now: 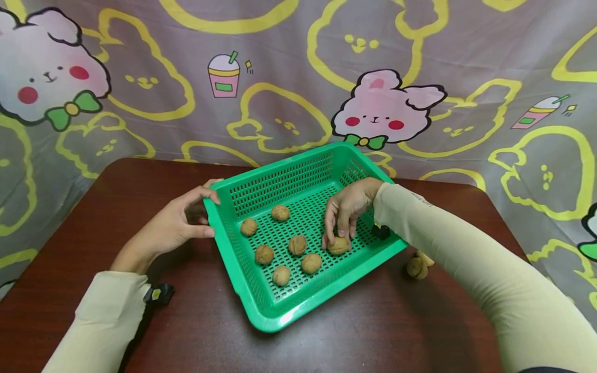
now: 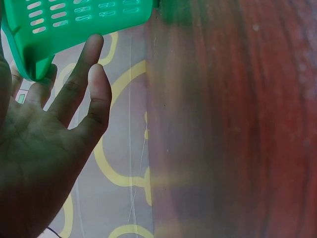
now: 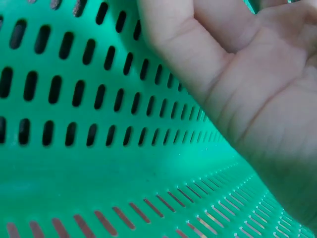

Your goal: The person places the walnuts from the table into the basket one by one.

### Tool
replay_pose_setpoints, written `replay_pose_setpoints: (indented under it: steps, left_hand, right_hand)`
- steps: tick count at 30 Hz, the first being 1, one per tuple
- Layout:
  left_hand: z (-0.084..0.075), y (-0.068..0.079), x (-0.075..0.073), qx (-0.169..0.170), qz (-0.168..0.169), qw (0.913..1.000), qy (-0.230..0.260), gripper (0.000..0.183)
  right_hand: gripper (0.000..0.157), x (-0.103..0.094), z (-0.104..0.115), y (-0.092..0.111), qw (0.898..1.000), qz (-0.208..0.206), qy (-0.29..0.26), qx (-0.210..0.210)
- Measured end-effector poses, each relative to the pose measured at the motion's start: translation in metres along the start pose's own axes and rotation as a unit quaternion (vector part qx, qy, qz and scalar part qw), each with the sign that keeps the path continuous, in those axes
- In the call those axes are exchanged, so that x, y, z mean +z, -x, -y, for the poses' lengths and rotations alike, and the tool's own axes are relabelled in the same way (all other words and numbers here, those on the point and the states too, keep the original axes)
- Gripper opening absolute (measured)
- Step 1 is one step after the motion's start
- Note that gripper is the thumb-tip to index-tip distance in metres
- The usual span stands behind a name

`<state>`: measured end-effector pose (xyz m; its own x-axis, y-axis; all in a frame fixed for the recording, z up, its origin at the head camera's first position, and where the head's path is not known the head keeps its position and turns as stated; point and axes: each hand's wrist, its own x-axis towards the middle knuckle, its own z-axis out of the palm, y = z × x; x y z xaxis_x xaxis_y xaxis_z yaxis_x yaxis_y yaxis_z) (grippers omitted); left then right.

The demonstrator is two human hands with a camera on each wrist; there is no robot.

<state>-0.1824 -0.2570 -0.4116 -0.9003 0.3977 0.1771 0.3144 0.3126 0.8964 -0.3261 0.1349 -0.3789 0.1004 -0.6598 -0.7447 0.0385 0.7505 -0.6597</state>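
A green plastic basket point(image 1: 224, 233) with slotted walls stands angled on the table, several walnuts point(image 1: 297, 245) lying loose on its floor. At the basket's left corner, my left hand point(image 1: 170, 223) holds the rim, fingers over the edge and thumb against the outer side. The left wrist view shows those fingers by the slotted wall point(image 2: 106, 17). Reaching inside from the right, my right hand point(image 1: 347, 212) pinches a walnut point(image 1: 338, 246) from above, close over the basket floor. That walnut is hidden in the right wrist view, where my palm point(image 3: 267, 94) faces the slotted wall point(image 3: 99, 134).
Outside the basket, two more walnuts point(image 1: 417, 268) lie on the table beneath my right forearm. The dark red-brown wooden table point(image 1: 354, 326) meets a patterned cloth point(image 1: 280, 67) along its far edge.
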Motion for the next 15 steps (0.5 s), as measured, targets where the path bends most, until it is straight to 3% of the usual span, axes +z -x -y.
replay_pose_setpoints:
  steps: [4, 8, 15]
  left_hand:
    - [-0.001, 0.0, 0.002, -0.001, 0.001, 1.0, 0.007, 0.049]
    - [0.0, 0.001, 0.003, 0.004, -0.004, 1.0, -0.002, 0.05]
    - [0.002, 0.001, 0.001, 0.012, -0.003, 0.9999, -0.004, 0.049]
  right_hand:
    - [0.029, 0.001, -0.001, 0.004, 1.0, -0.014, 0.001, -0.003]
    - [0.027, 0.001, 0.005, 0.018, 0.998, -0.055, 0.016, -0.018]
    - [0.027, 0.02, 0.034, 0.071, 0.982, -0.147, 0.077, -0.087]
